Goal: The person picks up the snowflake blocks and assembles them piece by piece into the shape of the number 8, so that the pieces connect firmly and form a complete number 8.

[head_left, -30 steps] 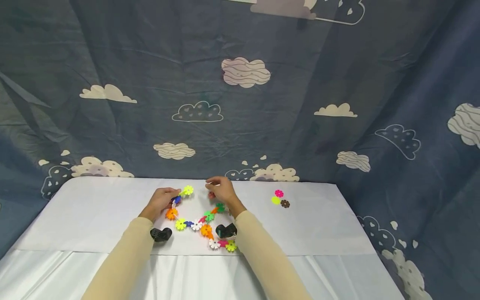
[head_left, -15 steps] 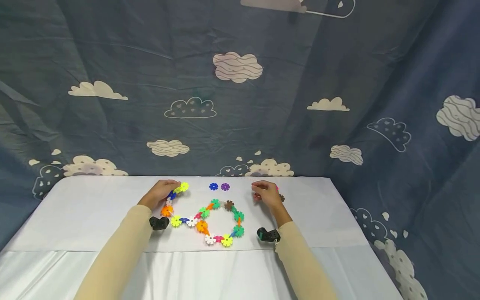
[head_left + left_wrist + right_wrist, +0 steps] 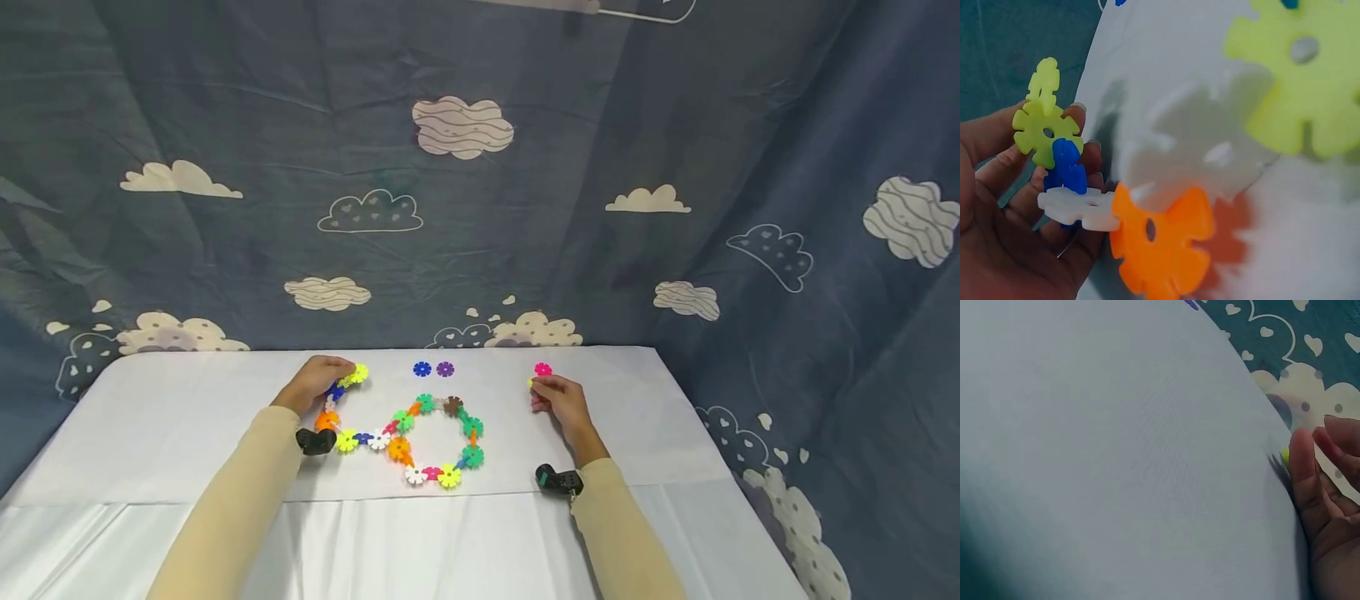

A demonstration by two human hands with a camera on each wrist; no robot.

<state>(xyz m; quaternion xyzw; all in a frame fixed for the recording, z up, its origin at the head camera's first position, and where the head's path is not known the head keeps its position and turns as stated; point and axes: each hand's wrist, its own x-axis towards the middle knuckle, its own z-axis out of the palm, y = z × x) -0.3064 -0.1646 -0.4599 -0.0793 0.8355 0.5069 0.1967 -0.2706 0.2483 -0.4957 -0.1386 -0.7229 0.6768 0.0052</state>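
In the head view, my left hand (image 3: 309, 385) grips the upper left end of a chain of interlocking plastic flower discs (image 3: 399, 449). The left wrist view shows a yellow-green disc (image 3: 1030, 126) between my thumb and fingers, joined to blue, white and orange discs (image 3: 1179, 244). The chain's right part forms a closed ring on the table. My right hand (image 3: 564, 406) is over the loose discs at the right, beside a pink disc (image 3: 543, 368). Only a sliver of a yellow disc (image 3: 1285, 455) shows past my right thumb; its fingertips stand apart.
A blue disc (image 3: 422, 369) and a purple disc (image 3: 446, 369) lie near the back edge of the white-covered table (image 3: 187, 417). A dark cloud-printed curtain (image 3: 525, 250) hangs behind it. Each wrist carries a black camera (image 3: 558, 480).
My right hand has moved from above the ring to the loose discs at the right, uncovering the blue and purple discs. My left hand keeps its hold on the chain; the view has shifted slightly.
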